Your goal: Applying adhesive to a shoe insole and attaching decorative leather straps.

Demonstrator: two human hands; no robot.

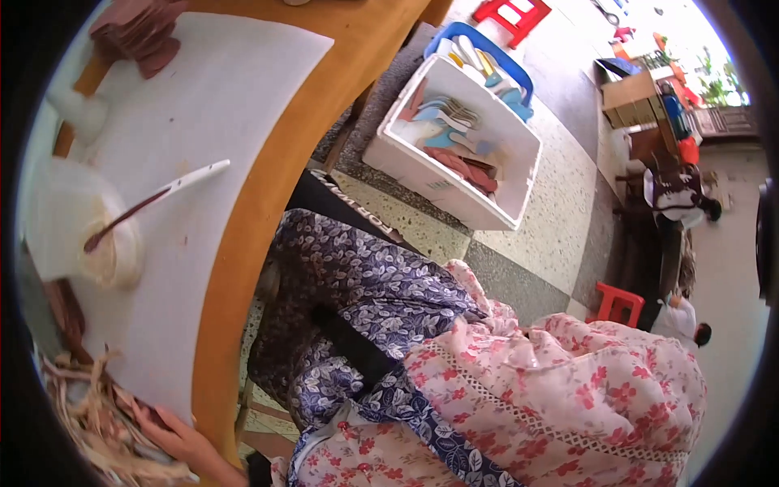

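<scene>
My left hand (170,438) is at the lower left, by the table's edge. Its fingers appear closed around a reddish-brown flat piece (154,417), partly hidden, beside a tangled pile of tan strips (97,398). Farther along the white tabletop sheet (235,77) is a whitish tub (126,264) with pale residue. A slim brush (182,182), with a white handle and dark brown end, lies across that tub. My right hand is out of view.
A stack of reddish-brown pieces (142,36) lies at the upper left. Beside the table stand a white foam box (442,191) of sole-shaped pieces and a blue basket (526,75). Red stools (621,302) and two people (677,195) are at the right. Floral cloth covers my lap.
</scene>
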